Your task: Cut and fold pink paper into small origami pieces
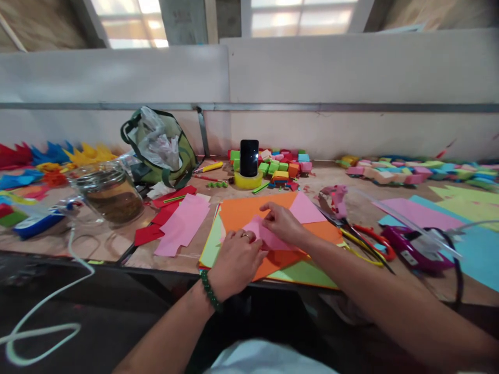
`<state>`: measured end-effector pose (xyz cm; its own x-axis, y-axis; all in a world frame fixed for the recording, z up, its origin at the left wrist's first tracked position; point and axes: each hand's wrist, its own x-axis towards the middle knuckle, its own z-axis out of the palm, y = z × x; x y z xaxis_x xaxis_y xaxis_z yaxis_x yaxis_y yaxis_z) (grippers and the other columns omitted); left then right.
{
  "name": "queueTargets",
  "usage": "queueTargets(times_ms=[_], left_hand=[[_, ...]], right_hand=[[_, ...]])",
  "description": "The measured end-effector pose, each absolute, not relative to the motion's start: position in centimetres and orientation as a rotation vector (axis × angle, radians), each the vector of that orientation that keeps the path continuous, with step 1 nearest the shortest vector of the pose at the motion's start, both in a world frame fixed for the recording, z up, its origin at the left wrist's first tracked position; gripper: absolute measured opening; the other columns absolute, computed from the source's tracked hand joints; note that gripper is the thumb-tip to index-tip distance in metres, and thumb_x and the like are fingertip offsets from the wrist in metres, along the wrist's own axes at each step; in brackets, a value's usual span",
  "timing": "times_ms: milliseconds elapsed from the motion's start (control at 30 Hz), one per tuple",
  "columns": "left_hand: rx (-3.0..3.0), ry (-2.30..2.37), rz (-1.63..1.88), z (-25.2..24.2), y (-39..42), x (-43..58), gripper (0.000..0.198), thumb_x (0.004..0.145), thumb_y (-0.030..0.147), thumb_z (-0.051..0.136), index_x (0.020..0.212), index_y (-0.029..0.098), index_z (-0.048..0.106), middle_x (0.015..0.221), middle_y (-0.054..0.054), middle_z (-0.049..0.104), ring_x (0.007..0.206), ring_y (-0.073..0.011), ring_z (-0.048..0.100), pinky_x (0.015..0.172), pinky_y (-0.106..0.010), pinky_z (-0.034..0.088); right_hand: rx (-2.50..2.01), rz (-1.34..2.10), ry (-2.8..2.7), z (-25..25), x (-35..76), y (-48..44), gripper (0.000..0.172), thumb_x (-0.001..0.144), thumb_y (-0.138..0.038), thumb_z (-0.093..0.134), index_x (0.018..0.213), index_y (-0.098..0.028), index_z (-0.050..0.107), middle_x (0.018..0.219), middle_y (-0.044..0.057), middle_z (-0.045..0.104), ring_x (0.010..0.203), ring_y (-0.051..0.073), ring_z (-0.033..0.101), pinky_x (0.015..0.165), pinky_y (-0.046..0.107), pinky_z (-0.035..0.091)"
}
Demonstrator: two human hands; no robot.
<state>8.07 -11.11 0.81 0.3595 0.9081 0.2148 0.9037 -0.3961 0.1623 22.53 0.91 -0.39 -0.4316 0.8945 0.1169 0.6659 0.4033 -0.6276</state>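
A small pink paper (255, 227) lies on an orange sheet, partly covered by my hands. My left hand (238, 259), with a ring and a green bead bracelet at the wrist, presses curled fingers onto its near left edge. From the right, my right hand (281, 223) is closed at the paper, index finger bent above and the other fingers folded under; its fingertips are partly hidden. Beneath is a stack of paper with the orange sheet (244, 208) on top and green ones showing at its edges. Another pink piece (307, 209) rests at the stack's far right corner.
Scissors (384, 243) and a purple glue gun (413, 248) lie on the right. Pink scraps (185, 223), a glass jar (111, 192) and a green bag (163, 145) are leftward. A phone (249, 157) stands in yellow tape (248, 179) before folded paper cubes (283, 167).
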Motion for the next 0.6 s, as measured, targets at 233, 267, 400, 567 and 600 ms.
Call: queueTargets(times_ms=[233,267,400,567,600], left_hand=[[2.558,1.748,0.369,0.5,-12.2,6.5,0.027,0.095,0.033,0.041,0.105,0.022,0.063,0.101,-0.007,0.06,0.096,-0.0232,0.053,0.085,-0.041,0.039],[2.554,1.75,0.369,0.4,-12.3,6.4,0.027,0.095,0.033,0.041,0.107,0.022,0.062,0.102,-0.007,0.06,0.096,-0.0231,0.052,0.086,-0.041,0.038],[2.554,1.75,0.349,0.2,-12.4,6.4,0.025,0.095,0.03,0.042,0.098,0.02,0.065,0.098,-0.007,0.061,0.095,-0.0228,0.052,0.088,-0.041,0.038],[2.567,1.747,0.345,0.0,-12.2,6.5,0.027,0.094,0.03,0.043,0.113,0.021,0.061,0.104,-0.007,0.061,0.1,-0.0238,0.052,0.097,-0.045,0.034],[2.562,1.75,0.341,0.0,-12.2,6.5,0.028,0.094,0.03,0.043,0.113,0.021,0.061,0.105,-0.007,0.061,0.101,-0.0238,0.052,0.099,-0.046,0.032]], right_hand=[[-1.382,0.465,-2.367,0.1,22.1,-0.3,0.036,0.081,-0.011,0.053,0.116,-0.016,0.056,0.087,0.006,0.069,0.077,0.018,0.06,0.064,0.026,0.04],[-1.361,0.426,-2.393,0.4,22.1,-0.6,0.035,0.081,-0.01,0.052,0.115,-0.016,0.058,0.095,0.008,0.068,0.084,0.019,0.06,0.067,0.027,0.041],[-0.844,0.244,-2.744,1.6,23.1,-2.5,0.025,0.08,-0.003,0.051,0.089,-0.017,0.07,0.097,0.008,0.069,0.096,0.02,0.054,0.079,0.029,0.042],[-0.61,0.144,-2.92,1.6,24.3,-4.8,0.021,0.083,-0.006,0.052,0.087,-0.014,0.07,0.083,0.007,0.068,0.081,0.017,0.056,0.073,0.028,0.044],[-0.627,0.127,-2.916,1.4,24.3,-5.0,0.021,0.084,-0.006,0.051,0.088,-0.014,0.07,0.084,0.007,0.068,0.081,0.017,0.057,0.072,0.027,0.044]])
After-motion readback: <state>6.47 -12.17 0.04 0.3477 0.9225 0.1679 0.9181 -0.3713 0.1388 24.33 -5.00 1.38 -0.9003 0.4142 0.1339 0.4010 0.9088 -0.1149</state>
